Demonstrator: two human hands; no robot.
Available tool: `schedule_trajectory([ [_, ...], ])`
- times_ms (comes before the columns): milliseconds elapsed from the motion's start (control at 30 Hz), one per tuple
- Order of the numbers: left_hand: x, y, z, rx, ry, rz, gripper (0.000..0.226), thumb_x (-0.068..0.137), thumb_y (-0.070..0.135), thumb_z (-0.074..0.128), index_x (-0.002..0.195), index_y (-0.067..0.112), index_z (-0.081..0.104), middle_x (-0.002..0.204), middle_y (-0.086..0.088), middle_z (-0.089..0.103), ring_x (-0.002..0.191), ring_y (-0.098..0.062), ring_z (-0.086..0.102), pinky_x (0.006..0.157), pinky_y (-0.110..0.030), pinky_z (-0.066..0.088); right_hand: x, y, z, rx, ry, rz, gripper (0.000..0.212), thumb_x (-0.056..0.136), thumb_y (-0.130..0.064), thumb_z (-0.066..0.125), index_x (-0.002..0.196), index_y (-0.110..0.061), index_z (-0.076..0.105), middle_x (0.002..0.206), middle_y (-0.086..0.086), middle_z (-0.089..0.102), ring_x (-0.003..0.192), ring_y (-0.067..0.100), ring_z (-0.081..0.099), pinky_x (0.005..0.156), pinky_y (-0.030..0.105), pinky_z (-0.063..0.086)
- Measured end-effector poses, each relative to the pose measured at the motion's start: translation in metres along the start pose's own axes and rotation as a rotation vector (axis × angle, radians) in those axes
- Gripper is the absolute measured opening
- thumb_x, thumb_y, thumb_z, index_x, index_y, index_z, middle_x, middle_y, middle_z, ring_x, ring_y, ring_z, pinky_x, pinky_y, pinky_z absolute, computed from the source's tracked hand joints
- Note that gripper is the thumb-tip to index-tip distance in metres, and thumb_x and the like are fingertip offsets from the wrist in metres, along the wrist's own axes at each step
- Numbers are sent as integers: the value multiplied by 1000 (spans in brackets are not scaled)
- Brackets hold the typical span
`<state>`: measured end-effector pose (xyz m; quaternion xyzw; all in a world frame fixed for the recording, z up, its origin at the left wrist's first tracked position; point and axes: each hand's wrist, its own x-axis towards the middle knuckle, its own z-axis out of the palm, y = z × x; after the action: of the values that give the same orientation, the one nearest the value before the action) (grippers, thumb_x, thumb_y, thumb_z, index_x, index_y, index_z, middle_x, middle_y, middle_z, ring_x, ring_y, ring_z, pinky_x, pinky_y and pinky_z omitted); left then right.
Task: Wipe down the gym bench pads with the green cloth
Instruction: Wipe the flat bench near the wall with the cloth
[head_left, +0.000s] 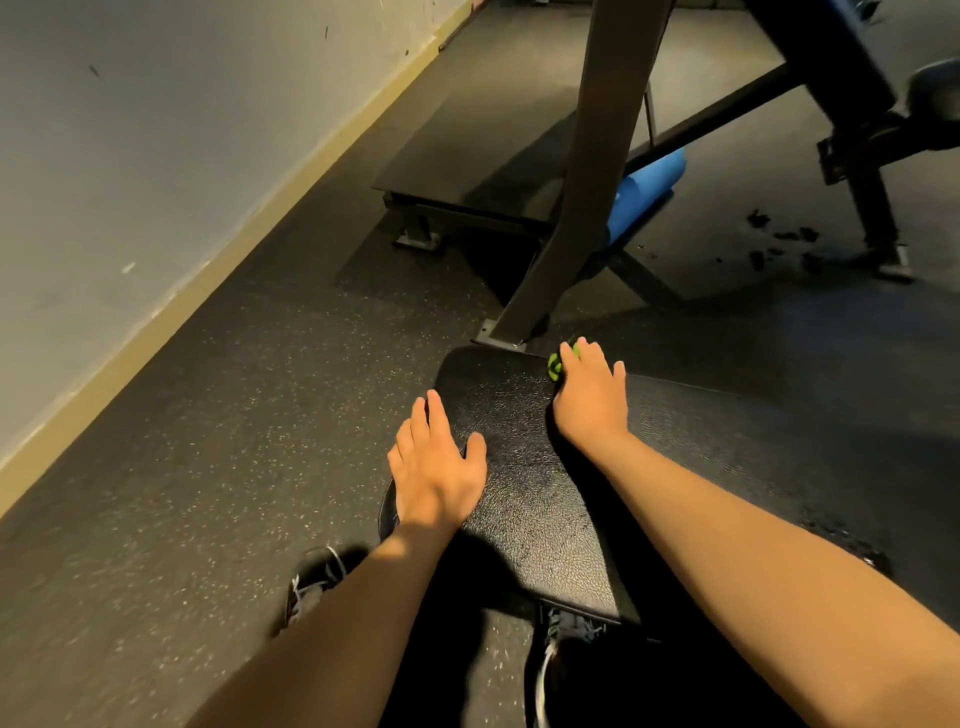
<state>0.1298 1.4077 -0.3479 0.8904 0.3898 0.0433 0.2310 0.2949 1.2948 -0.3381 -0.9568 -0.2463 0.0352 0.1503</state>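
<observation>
Both forearms reach forward, bare; left hand (436, 462) lies flat, fingers (434, 415) straight and together; right hand (589, 400) palm down, fingers curled over a cloth (556, 366).

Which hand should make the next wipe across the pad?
Right. The right hand already has the green cloth under it at the pad's far edge; the left hand rests flat, without a cloth.

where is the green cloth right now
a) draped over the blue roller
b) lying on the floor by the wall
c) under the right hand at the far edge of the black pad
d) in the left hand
c: the green cloth peeks out from under the fingers of the right hand at the far edge of the black pad, while the left hand lies flat on the pad with nothing in it.
</observation>
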Motion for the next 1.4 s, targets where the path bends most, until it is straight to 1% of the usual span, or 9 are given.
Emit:
schedule_trajectory([
  [233,0,-3,2,55,2,46,68,96,52,47,157,36,24,165,-11,15,148,-32,19,118,-51,20,-16,-54,25,65,-110,-436,55,100,-14,45,154,-15,32,163,5,21,151,23,13,121,48,7],
  [433,-8,-4,-4,110,-69,140,59,98,56,40,154,44,26,168,-5,6,151,-27,4,121,-51,8,-35,10,1,32,-63,-241,75,90,-3,52,157,-20,21,164,2,18,152,18,9,123,46,1],
  [567,-18,-10,-3,183,2,247,60,93,61,26,149,44,40,164,2,24,140,-27,21,112,-49,15,-47,58,-17,-27,42,18,71,89,-6,54,154,-17,27,161,6,25,150,22,14,122,49,8],
  [667,-25,-10,0,181,-16,245,53,100,54,34,152,42,35,165,4,19,138,-26,22,110,-46,16,-52,60,-21,18,60,130,66,90,-5,55,151,-14,33,158,8,28,148,26,19,121,49,10],
  [867,-54,14,10,159,-24,90,52,104,43,34,155,37,27,167,2,11,147,-26,13,116,-50,11,-89,5,-2,121,-87,-268,68,89,3,49,153,-12,33,160,8,25,149,27,17,121,44,9],
  [1000,-89,25,16,48,-99,113,53,103,36,44,154,31,32,167,-4,12,153,-26,6,121,-51,4,-139,30,-11,146,-174,-381,72,88,6,46,155,-16,29,164,4,19,153,21,9,122,39,-2],
  [1133,-124,35,16,-83,-174,137,56,102,31,51,155,25,33,166,-8,16,154,-27,6,123,-47,7,-175,41,-31,79,-268,-421,69,90,5,45,155,-14,30,163,7,21,151,23,15,123,38,4],
  [1267,-176,50,15,-392,-235,145,53,101,25,55,151,23,38,156,-2,38,147,-21,29,121,-42,26,-194,43,-54,498,-309,-211,44,96,0,46,135,-13,59,138,9,58,131,23,49,105,24,34],
  [1400,-210,74,-5,-940,-348,-153,50,101,34,56,147,38,37,138,2,54,125,-14,55,108,-36,45,-217,37,-72,917,-219,33,34,99,-6,49,124,-24,64,124,-3,65,113,12,60,94,18,48],
])
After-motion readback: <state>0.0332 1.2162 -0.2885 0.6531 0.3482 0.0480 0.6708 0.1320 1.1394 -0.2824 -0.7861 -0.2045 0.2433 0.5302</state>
